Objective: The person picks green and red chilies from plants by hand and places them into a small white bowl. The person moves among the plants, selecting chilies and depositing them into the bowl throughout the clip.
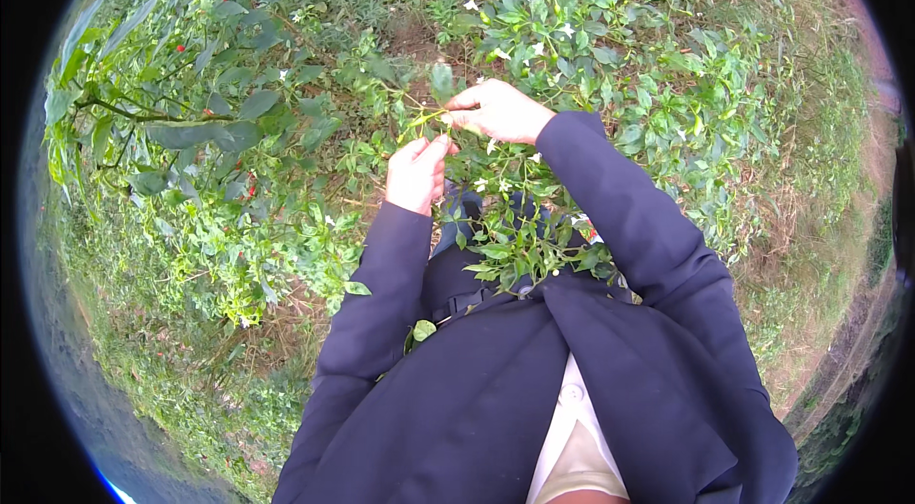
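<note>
Location: an outdoor crop field. Leafy pepper plants (534,18) with white flowers (471,4) and small red peppers (252,188) grow in clumps. Bare soil (415,37) and dry grass (810,209) lie between them.

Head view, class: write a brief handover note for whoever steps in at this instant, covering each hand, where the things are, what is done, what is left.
Right hand: fingers pinched shut on a thin green stem of the pepper plant.
Left hand: raised just below that stem, fingers curled; whether it holds anything cannot be told.
Red peppers show on the bushes to the left.
Done: no picked fruit visible.
Left: the pinched stem is not yet released.
</note>
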Demonstrator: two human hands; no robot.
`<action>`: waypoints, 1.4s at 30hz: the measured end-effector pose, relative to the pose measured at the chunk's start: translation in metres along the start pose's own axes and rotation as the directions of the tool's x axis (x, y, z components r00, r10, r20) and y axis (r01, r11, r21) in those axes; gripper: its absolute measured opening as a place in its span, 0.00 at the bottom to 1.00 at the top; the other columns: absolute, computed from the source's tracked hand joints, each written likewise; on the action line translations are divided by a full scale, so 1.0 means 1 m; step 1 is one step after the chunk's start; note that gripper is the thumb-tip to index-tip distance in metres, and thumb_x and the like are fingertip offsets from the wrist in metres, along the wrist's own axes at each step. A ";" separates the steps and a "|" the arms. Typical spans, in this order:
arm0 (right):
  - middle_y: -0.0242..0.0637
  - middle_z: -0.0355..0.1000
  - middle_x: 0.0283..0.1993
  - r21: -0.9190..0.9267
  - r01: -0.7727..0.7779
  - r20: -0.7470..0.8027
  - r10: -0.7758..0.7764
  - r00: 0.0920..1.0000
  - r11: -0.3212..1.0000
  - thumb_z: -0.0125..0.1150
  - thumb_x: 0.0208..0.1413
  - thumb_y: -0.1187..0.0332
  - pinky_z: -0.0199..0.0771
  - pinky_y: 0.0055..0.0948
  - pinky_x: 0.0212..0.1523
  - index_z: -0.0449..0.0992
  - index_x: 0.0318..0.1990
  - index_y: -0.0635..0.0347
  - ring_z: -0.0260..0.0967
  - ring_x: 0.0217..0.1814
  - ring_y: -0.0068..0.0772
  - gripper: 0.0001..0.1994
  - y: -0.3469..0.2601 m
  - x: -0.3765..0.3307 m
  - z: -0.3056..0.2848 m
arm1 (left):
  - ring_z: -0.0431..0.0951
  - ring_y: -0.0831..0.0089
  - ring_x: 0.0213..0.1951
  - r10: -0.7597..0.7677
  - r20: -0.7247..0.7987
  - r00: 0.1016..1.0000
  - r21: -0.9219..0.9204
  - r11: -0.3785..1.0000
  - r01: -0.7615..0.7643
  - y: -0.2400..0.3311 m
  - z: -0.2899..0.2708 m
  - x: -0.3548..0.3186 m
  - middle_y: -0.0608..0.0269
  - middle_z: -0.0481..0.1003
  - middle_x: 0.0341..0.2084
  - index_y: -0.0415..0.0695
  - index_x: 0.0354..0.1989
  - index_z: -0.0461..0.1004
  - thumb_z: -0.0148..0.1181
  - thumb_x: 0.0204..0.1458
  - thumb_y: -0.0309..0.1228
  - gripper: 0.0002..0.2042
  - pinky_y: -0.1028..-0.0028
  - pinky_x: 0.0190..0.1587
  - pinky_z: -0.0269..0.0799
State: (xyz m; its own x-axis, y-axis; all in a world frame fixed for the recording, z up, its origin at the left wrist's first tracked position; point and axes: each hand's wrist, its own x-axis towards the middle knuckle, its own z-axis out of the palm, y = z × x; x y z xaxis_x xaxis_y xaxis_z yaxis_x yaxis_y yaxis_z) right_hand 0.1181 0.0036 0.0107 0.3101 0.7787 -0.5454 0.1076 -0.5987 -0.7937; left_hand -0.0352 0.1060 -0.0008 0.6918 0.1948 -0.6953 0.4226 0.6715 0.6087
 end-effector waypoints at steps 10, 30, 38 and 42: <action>0.45 0.73 0.28 -0.065 0.090 -0.322 -0.106 0.941 0.994 0.57 0.51 0.60 0.68 0.29 0.35 0.76 0.36 0.61 0.71 0.31 0.36 0.13 0.012 -0.017 0.023 | 0.57 0.87 0.15 0.215 0.220 0.952 -0.144 0.972 -0.186 -0.008 -0.002 -0.025 0.72 0.63 0.17 0.37 0.36 0.72 0.53 0.53 0.30 0.09 0.85 0.17 0.48; 0.42 0.73 0.28 -0.301 -0.023 -0.481 -0.131 0.867 0.953 0.53 0.51 0.59 0.72 0.39 0.34 0.76 0.39 0.55 0.72 0.31 0.45 0.13 0.008 -0.035 0.028 | 0.57 0.78 0.21 0.378 0.503 0.777 -0.534 0.843 -0.064 0.021 0.015 -0.033 0.62 0.59 0.23 0.37 0.26 0.63 0.51 0.52 0.33 0.11 0.82 0.17 0.51; 0.39 0.74 0.26 -0.361 -0.458 -0.844 -0.076 0.531 0.812 0.59 0.47 0.51 0.70 0.34 0.30 0.76 0.35 0.53 0.72 0.28 0.41 0.16 0.027 -0.045 -0.031 | 0.53 0.85 0.12 0.032 0.311 0.950 -0.374 0.923 0.091 0.016 0.047 -0.003 0.72 0.59 0.14 0.40 0.24 0.67 0.46 0.57 0.37 0.14 0.84 0.12 0.46; 0.40 0.74 0.27 -0.340 -0.379 -0.866 -0.130 0.482 0.861 0.57 0.49 0.55 0.71 0.35 0.33 0.76 0.34 0.54 0.72 0.31 0.42 0.14 0.034 -0.036 -0.034 | 0.52 0.87 0.10 0.115 0.153 0.981 -0.092 0.991 -0.102 0.019 0.064 0.017 0.76 0.58 0.10 0.36 0.33 0.73 0.53 0.54 0.33 0.11 0.84 0.12 0.45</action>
State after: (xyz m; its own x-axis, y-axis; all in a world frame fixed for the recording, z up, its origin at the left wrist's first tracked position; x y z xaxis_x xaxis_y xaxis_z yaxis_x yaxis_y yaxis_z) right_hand 0.1430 -0.0512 0.0124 0.9539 0.2908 0.0737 0.2962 -0.8743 -0.3845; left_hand 0.0223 0.0760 0.0233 0.8175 0.1589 -0.5535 0.2942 0.7110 0.6387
